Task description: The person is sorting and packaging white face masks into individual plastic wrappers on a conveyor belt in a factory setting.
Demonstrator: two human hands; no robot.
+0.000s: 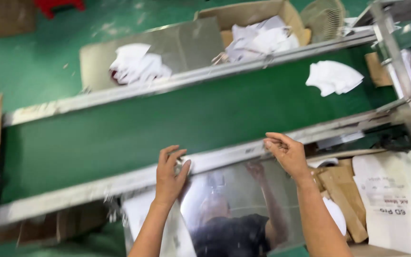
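My left hand (170, 173) and my right hand (285, 151) each pinch a top corner of a shiny, mirror-like metal sheet (236, 204). The sheet stands tilted just in front of the near metal rail (120, 183) of a green conveyor belt (177, 121). Its surface reflects a person and a raised arm. My fingers curl over the sheet's upper edge where it meets the rail.
A crumpled white paper piece (334, 77) lies on the belt at the right. Beyond the far rail are another metal sheet (186, 45) with white paper (138, 64) on it, a cardboard box (258, 19) of paper and a fan (327, 16). Cardboard scraps and a white bag (391, 200) lie at the right.
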